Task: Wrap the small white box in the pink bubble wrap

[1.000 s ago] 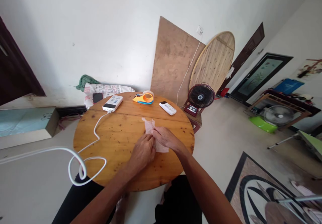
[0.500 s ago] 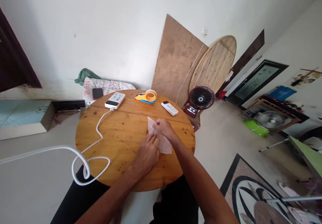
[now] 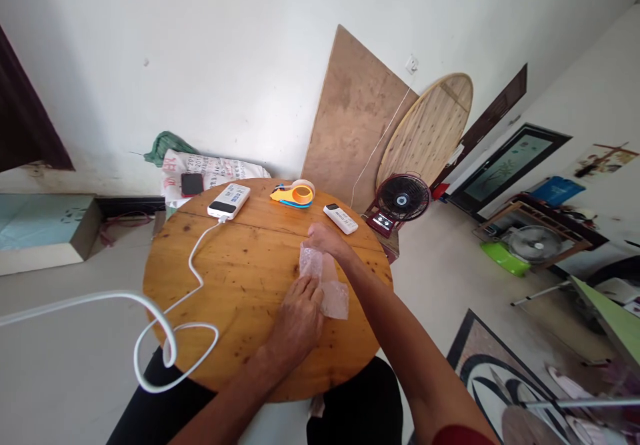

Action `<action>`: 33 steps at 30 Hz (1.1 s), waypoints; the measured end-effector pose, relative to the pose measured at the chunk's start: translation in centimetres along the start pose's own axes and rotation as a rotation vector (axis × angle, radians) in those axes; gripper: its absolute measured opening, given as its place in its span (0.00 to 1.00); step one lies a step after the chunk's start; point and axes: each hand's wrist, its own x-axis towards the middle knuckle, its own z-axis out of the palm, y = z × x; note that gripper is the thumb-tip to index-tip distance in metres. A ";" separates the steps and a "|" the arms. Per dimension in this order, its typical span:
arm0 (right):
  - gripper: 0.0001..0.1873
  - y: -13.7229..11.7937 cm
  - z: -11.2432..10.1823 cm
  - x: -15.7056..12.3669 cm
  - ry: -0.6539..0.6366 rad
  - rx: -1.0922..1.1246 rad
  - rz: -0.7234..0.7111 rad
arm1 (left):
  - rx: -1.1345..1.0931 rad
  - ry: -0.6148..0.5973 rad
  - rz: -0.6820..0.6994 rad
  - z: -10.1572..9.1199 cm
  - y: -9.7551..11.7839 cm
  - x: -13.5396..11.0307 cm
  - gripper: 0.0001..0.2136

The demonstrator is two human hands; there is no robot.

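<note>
A clear, crinkled sheet of bubble wrap (image 3: 335, 300) lies folded on the round wooden table (image 3: 250, 298). My left hand (image 3: 299, 311) holds it down against the tabletop, fingers bent together over its near left part. At the sheet's far edge, my right hand (image 3: 324, 238) is closed in a pinch on the plastic. Just beyond that hand rests a white power bank (image 3: 341, 219) with a dark end. An orange and blue tape dispenser (image 3: 294, 194) sits farther back. Whether anything lies inside the wrap is hidden.
A larger white power bank (image 3: 229, 202) at the back left has a white cable (image 3: 196, 258) looping off the table's left side. A dark phone (image 3: 192, 184) lies on a printed sack (image 3: 220, 167). A fan (image 3: 403, 198) stands beyond the right edge.
My right hand has moved slightly away from my left one, drawing up the wrap's far edge. More of the sheet shows between my hands. The view has shifted a little.
</note>
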 end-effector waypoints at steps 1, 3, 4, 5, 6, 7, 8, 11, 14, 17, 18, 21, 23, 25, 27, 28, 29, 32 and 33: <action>0.07 -0.4 -0.1 0.6 -0.022 0.003 -0.007 | -0.002 0.006 -0.003 0.0 0.0 0.0 0.12; 0.05 -0.8 0.0 1.7 -0.064 0.063 -0.021 | -0.010 0.018 -0.006 0.0 0.0 -0.2 0.11; 0.04 -0.7 0.2 2.1 -0.084 0.100 -0.027 | -0.015 0.024 -0.005 0.0 0.0 -0.2 0.11; 0.02 -0.5 0.5 2.4 -0.096 0.147 -0.036 | -0.019 0.026 -0.003 0.0 -0.1 -0.3 0.12; 0.01 -0.3 0.8 2.6 -0.100 0.200 -0.047 | -0.020 0.025 0.000 -0.1 0.0 -0.3 0.12; 0.03 0.1 1.2 2.8 -0.098 0.256 -0.058 | -0.019 0.025 0.002 -0.1 0.0 -0.4 0.13; 0.05 0.4 1.6 2.8 -0.090 0.310 -0.067 | -0.016 0.022 0.003 -0.1 0.0 -0.4 0.14; 0.07 1.0 2.8 2.9 -0.062 0.436 -0.087 | -0.014 0.007 -0.002 -0.2 -0.1 -0.4 0.15; 0.07 1.3 3.4 2.9 -0.054 0.497 -0.108 | -0.023 -0.022 -0.010 -0.4 -0.1 -0.3 0.15; 0.06 1.8 2.6 2.4 -0.062 0.507 -0.133 | -0.032 -0.046 -0.024 -0.6 -0.1 -0.2 0.13; 0.07 2.0 2.0 2.1 -0.074 0.497 -0.148 | -0.033 -0.050 -0.031 -0.7 -0.1 -0.2 0.12; 0.10 2.8 -0.2 0.3 -0.086 0.416 -0.207 | -0.021 -0.059 -0.034 -0.7 0.0 -0.1 0.11; 0.10 3.3 -1.3 -1.5 -0.004 0.342 -0.252 | -0.006 -0.064 -0.023 -0.6 0.0 -0.1 0.11; 0.11 4.0 -1.7 -3.6 0.122 0.322 -0.289 | 0.005 -0.068 -0.008 -0.7 -0.1 -0.1 0.11; 0.10 4.9 -1.3 -5.9 0.218 0.375 -0.288 | 0.011 -0.074 0.008 -0.9 -0.1 -0.1 0.11; 0.10 5.5 -0.9 -7.1 0.244 0.416 -0.272 | 0.013 -0.079 0.016 -0.9 -0.2 -0.1 0.10; 0.10 6.1 -0.3 -8.4 0.259 0.465 -0.249 | 0.016 -0.084 0.018 -1.0 -0.2 0.0 0.09; 0.10 7.4 1.9 -11.9 0.268 0.622 -0.182 | 0.029 -0.102 0.034 -1.1 -0.3 0.1 0.08; 0.11 7.7 2.5 -12.9 0.279 0.656 -0.167 | 0.035 -0.107 0.039 -1.1 -0.3 0.1 0.08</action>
